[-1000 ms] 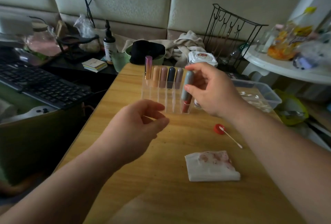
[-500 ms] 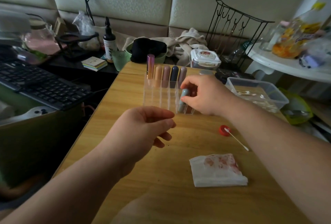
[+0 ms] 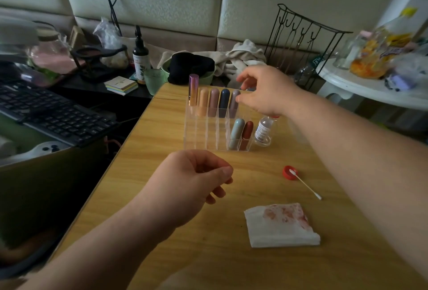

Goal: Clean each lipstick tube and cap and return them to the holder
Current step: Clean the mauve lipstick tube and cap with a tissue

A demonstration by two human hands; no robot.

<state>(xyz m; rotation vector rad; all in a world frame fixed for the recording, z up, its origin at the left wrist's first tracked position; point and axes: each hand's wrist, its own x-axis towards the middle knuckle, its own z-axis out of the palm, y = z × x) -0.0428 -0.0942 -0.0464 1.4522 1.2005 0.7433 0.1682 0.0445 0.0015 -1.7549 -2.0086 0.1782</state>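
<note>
Hovering above the clear holder (image 3: 201,136) at frame centre, the right hand (image 3: 266,91) has loose fingers, its thumb just beside the back row's rightmost lipstick (image 3: 234,104). A grey lipstick (image 3: 236,131) stands in the front row. Lower centre, the left hand (image 3: 192,181) curls loosely, holding nothing.

Single wide-angle view from head height at the near edge of the table (image 3: 220,266), facing forward and down along the top toward the far edge and the padded wall (image 3: 266,0) beyond. Close range: left forearm (image 3: 99,245) and right forearm (image 3: 370,162) entering from the bottom corners, holder (image 3: 203,136) at mid-frame. Keyboard (image 3: 46,113) off the left edge, side table (image 3: 359,90) off the right.
</note>
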